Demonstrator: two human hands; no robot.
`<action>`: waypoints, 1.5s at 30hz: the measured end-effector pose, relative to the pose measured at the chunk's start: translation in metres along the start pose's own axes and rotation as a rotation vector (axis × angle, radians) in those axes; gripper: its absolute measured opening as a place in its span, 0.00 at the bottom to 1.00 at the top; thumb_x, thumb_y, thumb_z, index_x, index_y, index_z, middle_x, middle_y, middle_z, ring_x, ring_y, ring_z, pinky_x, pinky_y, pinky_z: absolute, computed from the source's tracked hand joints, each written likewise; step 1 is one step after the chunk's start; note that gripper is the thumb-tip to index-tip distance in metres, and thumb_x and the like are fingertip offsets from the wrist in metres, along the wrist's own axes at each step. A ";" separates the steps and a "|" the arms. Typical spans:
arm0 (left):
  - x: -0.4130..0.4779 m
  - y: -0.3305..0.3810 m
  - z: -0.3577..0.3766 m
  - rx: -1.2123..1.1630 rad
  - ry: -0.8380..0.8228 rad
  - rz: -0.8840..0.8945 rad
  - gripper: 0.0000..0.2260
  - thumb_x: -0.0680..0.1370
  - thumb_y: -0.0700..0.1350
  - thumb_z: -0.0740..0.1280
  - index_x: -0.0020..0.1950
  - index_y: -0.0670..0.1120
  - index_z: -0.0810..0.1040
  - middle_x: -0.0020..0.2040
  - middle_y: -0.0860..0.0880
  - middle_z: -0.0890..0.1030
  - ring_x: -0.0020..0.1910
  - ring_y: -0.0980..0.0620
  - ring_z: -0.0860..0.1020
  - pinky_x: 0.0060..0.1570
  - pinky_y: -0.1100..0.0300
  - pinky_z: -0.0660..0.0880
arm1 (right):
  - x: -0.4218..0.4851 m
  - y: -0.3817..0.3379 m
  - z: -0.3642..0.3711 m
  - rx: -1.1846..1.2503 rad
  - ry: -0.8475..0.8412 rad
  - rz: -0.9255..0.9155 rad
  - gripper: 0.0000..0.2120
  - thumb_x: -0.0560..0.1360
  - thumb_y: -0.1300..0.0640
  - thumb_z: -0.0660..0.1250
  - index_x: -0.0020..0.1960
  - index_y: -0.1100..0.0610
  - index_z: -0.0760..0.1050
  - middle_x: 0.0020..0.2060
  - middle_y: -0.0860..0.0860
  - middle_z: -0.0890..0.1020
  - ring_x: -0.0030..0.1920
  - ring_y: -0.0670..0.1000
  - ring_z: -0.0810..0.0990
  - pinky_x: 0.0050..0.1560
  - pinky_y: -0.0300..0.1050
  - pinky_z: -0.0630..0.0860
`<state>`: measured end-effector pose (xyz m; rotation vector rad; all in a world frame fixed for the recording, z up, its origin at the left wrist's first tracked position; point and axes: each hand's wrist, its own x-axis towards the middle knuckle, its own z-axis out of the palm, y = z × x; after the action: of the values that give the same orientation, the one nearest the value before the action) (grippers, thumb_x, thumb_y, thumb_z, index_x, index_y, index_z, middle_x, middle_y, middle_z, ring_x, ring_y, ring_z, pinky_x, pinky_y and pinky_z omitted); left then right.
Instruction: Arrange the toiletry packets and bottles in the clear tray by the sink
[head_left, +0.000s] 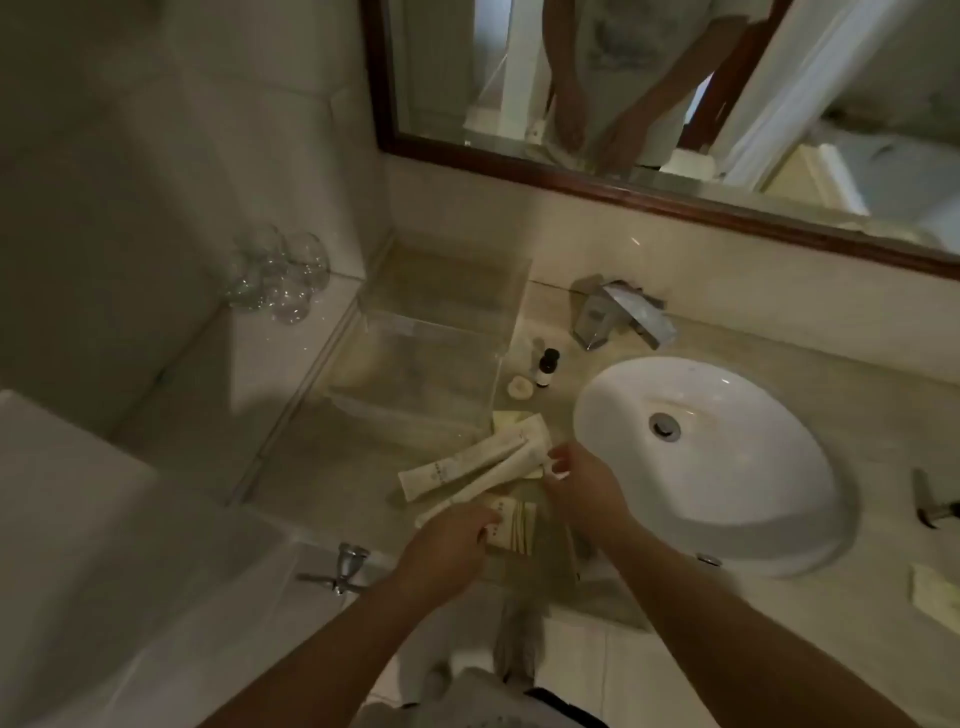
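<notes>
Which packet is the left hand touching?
The short packet nearest you, under the left hand; the long packets lie beyond it, nearer the tray.

Left hand (447, 545) rests on flat packet (511, 522) at counter edge. Right hand (582, 488) at ends of long packets (467, 462), grip unclear. Clear tray (431, 343) just behind; dark-capped bottle (546, 368) between tray and sink (727, 467).
</notes>
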<state>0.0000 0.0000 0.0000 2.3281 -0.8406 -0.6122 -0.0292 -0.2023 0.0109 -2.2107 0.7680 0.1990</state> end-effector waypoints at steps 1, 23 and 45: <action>0.007 0.001 0.004 0.076 -0.037 0.001 0.15 0.79 0.42 0.58 0.63 0.48 0.75 0.62 0.49 0.77 0.62 0.50 0.73 0.62 0.58 0.68 | 0.010 0.001 -0.003 -0.053 0.018 -0.014 0.11 0.74 0.53 0.67 0.56 0.51 0.74 0.49 0.50 0.80 0.46 0.50 0.79 0.46 0.44 0.75; 0.048 0.010 0.026 0.504 -0.050 -0.240 0.26 0.70 0.52 0.70 0.66 0.54 0.66 0.65 0.49 0.68 0.61 0.48 0.66 0.62 0.53 0.68 | 0.118 0.006 0.005 -0.445 -0.293 -0.630 0.40 0.62 0.45 0.72 0.69 0.53 0.62 0.65 0.53 0.70 0.64 0.57 0.66 0.60 0.53 0.66; 0.108 -0.037 -0.093 -0.385 0.153 -0.239 0.11 0.74 0.41 0.67 0.43 0.59 0.80 0.42 0.60 0.82 0.42 0.66 0.79 0.43 0.69 0.75 | 0.087 -0.035 -0.068 0.373 0.059 0.162 0.05 0.76 0.58 0.66 0.50 0.55 0.78 0.38 0.50 0.83 0.37 0.48 0.82 0.33 0.41 0.77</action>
<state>0.1454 -0.0163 0.0198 2.0995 -0.3397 -0.6230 0.0544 -0.2737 0.0477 -1.8105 0.9361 0.0630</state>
